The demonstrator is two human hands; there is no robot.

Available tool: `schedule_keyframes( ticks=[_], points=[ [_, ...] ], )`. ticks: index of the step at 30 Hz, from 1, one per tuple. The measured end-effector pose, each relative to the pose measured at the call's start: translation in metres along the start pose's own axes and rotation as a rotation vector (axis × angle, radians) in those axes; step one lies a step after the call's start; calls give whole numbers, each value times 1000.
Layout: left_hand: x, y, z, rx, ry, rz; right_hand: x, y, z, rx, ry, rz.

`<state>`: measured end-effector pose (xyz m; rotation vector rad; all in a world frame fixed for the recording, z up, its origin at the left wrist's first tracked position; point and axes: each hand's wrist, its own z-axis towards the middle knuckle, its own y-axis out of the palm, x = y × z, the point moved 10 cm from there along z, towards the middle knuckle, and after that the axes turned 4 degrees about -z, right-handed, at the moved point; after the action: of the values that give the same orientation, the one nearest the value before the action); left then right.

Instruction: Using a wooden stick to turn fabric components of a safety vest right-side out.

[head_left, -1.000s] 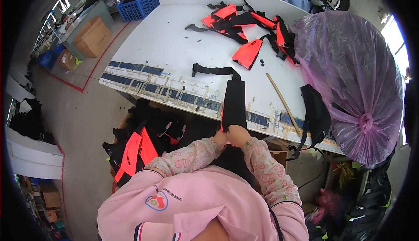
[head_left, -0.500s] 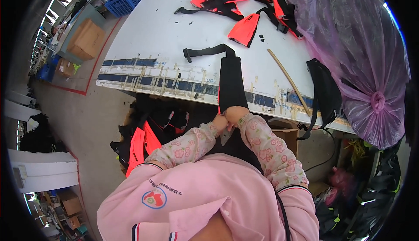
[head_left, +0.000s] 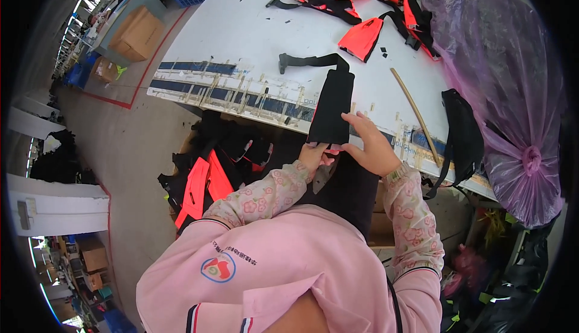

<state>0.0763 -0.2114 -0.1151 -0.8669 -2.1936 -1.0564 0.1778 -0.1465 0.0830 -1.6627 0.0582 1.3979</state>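
A flat black fabric belt piece [head_left: 333,105] with an orange edge lies over the table's front edge. From its far end a narrow webbing strap [head_left: 313,61] runs left to a black buckle [head_left: 282,63]. My left hand [head_left: 313,157] is closed on the near end of the belt piece, fingers partly hidden beneath it. My right hand [head_left: 371,148] is open beside the piece's right edge, its fingers spread, fingertips at the fabric and the thumb by the near corner.
Orange and black strapped pieces [head_left: 362,40] lie at the back of the white table [head_left: 241,25]. To the right are a wooden stick [head_left: 416,116], a black pouch [head_left: 463,128] and a large purple plastic bag [head_left: 500,67]. More orange and black pieces [head_left: 196,188] sit below the table's edge.
My right hand has come away from my left at the near end, opening and moving up along the right edge. The left hand keeps its hold. The whole view has shifted slightly.
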Motion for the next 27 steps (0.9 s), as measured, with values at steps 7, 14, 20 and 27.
schedule_keyframes(
  ticks=[7,14,20,27],
  points=[
    [-15,-1,2,153,-41,-139,25,89,6,45,-271,-570],
    [-17,-6,-3,-161,-279,-218,33,86,-2,-35,-280,-519],
    [32,4,-27,-320,-460,-100,24,86,0,-55,-269,-507],
    [17,-5,-5,-197,-382,150,50,77,34,-207,13,-184]
  ],
)
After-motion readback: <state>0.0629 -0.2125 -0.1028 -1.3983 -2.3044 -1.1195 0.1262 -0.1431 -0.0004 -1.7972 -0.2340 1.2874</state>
